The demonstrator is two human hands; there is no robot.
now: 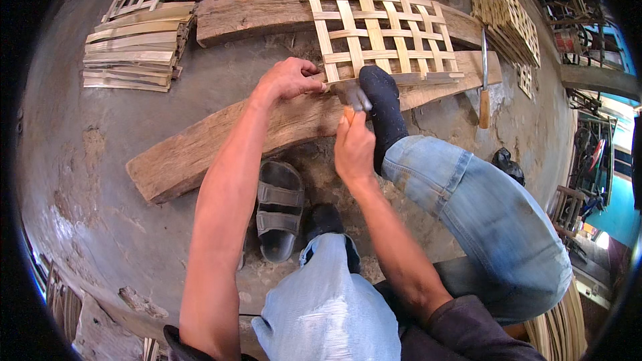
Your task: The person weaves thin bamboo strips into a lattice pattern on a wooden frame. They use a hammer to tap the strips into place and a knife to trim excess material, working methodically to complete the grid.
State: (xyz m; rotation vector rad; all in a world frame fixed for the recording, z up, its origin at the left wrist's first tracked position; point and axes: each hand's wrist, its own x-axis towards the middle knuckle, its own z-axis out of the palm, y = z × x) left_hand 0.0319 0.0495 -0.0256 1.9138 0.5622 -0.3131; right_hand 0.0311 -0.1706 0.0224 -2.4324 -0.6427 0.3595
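The woven bamboo lattice (382,33) lies flat across two rough wooden beams, its near edge resting on the near beam (267,134) and its far part on the far beam (267,10). The person's left hand (289,79) sits at the lattice's near left corner, fingers curled shut and pressing on the end of the lowest strip. The right hand (353,147) is just below the lattice's near edge, fingers wrapped tight around the orange handle of a blade (352,97), whose grey metal end meets that edge beside the left hand. A foot in a dark sock (382,103) is planted on the same edge, just right of the blade, pinning the lattice down.

To the right of the lattice a long knife (483,83) with a wooden handle lies on the near beam, close to the lattice's right edge. Well to the left of the lattice a stack of split bamboo strips (137,50) rests on the concrete floor (80,160), with bare floor between them. A dark sandal (279,208) lies below the lattice, just past the near beam. More finished lattices (511,23) are stacked beyond its right side.
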